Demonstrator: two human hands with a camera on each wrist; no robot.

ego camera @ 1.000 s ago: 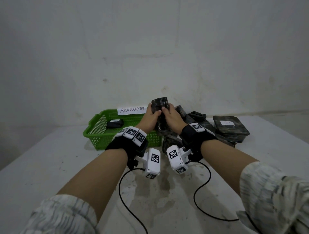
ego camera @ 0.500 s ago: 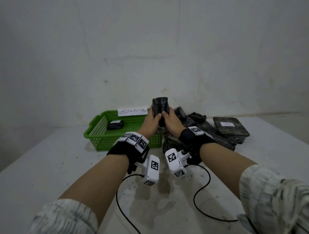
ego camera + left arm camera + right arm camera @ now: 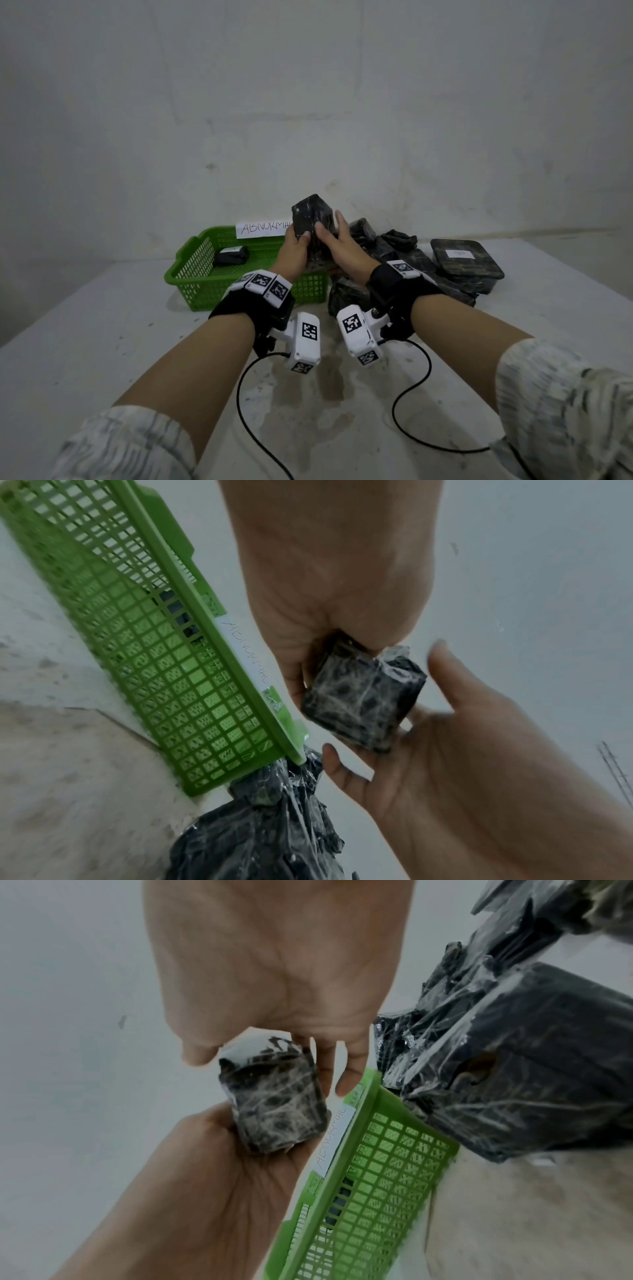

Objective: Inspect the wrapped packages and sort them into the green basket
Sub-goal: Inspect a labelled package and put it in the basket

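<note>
A small block-shaped package (image 3: 312, 219) wrapped in black plastic and clear film stands upright in the air above the near right corner of the green basket (image 3: 191, 246). My left hand (image 3: 298, 241) grips its lower part, thumb on the near face. In the left wrist view the package (image 3: 363, 696) sits in those curled fingers. My right hand (image 3: 334, 233) lies against its right side with straight fingers; in the right wrist view the thumb stands apart from the package (image 3: 274, 1104). One dark package (image 3: 231, 255) lies in the basket.
A paper label reading ABNORMAL (image 3: 262, 229) is fixed to the basket's far rim. A pile of several wrapped packages (image 3: 394, 253) lies right of the basket, with a flat black box (image 3: 466, 263) bearing a white sticker at its right end. Two black cables (image 3: 411, 428) trail over the grey table.
My right hand has loosened from the package and its fingers have straightened. My left hand keeps hold, and the package stays at about the same height.
</note>
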